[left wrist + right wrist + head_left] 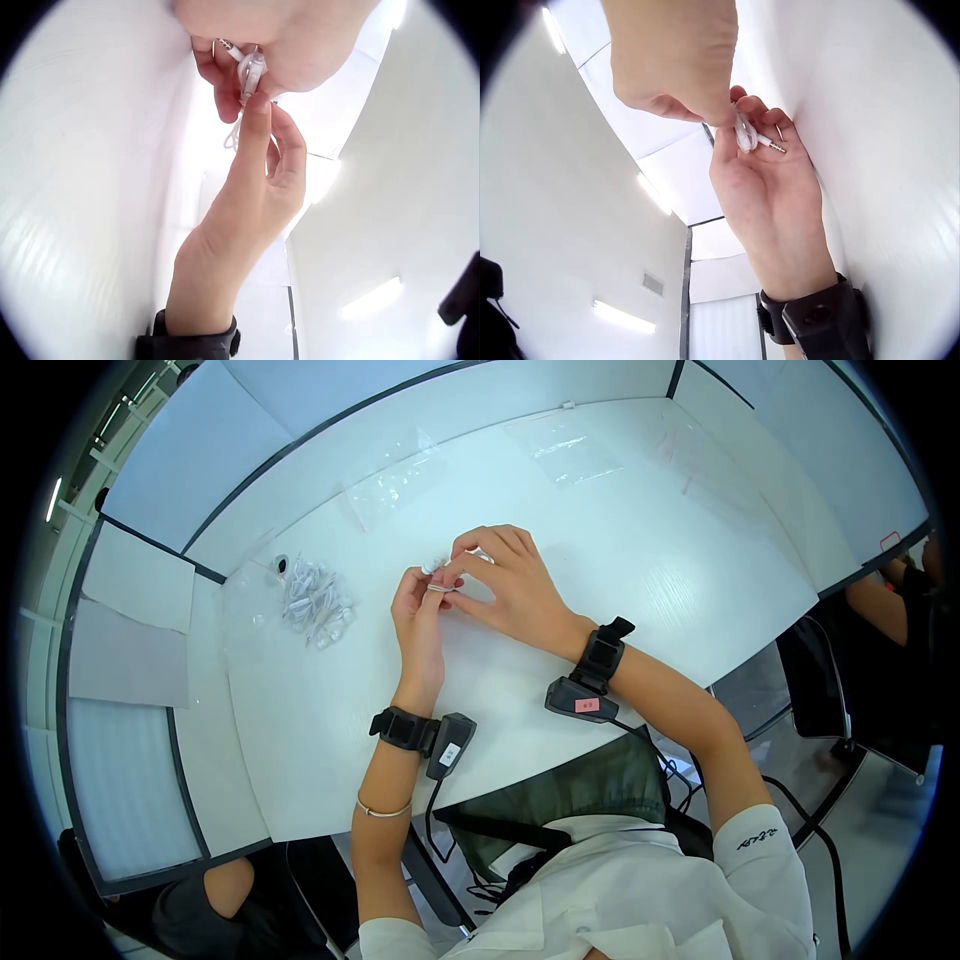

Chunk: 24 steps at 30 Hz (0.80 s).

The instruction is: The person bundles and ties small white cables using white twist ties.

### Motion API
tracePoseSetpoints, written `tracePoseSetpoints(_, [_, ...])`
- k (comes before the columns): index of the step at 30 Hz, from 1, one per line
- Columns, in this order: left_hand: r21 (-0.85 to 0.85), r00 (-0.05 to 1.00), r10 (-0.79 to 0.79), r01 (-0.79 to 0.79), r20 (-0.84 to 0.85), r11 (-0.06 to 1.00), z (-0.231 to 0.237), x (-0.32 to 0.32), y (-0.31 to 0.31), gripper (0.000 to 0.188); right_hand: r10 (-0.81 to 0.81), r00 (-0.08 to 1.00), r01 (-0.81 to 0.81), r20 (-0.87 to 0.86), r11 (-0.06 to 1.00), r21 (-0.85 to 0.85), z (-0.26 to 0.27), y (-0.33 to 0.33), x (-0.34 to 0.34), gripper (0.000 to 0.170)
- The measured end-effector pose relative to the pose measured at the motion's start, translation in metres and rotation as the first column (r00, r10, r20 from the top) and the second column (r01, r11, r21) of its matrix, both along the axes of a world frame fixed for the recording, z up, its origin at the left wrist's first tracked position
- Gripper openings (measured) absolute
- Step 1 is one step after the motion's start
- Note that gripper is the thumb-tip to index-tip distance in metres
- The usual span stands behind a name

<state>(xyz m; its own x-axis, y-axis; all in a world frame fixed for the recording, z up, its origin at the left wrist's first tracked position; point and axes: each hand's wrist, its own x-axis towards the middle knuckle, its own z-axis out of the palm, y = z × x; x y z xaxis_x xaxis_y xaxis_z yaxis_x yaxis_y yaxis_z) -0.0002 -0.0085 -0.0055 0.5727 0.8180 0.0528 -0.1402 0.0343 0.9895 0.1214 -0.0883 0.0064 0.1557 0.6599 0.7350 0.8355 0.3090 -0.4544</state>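
Observation:
A small coiled white cable (440, 589) is held between both hands above the table. The left hand (420, 630) grips it with the fingers bent; in the right wrist view a metal-tipped plug (771, 143) sticks out over the left palm (769, 187). Thumb and fingers of the right hand (515, 590) pinch the coil from the other side. In the left wrist view the loops (251, 73) lie between the left hand (281, 37) and the right hand (229, 199), with a thin loop hanging below. The near hand hides part of the coil in each wrist view.
Left of the hands, a pile of bundled white cables (318, 608) lies on the white table (330, 760), beside a small dark round object (281, 563). Clear plastic bags (395, 488) lie toward the back. Partitions (330, 470) enclose the table. Other people sit at both sides.

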Motion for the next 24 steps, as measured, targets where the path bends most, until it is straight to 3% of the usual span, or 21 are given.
tracePoseSetpoints(12, [0.01,0.999,0.049,-0.049,-0.001,0.999,-0.0017,0.0019,0.0001,0.01,-0.048,0.994,0.05,0.1,0.999,-0.014,-0.001,0.0011,-0.0008,0.013])
tracePoseSetpoints(24, [0.021,1.0,-0.003,0.003,0.011,1.0,0.0042,0.0023,-0.0047,0.007,-0.007,0.999,0.007,0.052,1.0,-0.003,-0.0017,0.0033,0.0017,0.012])
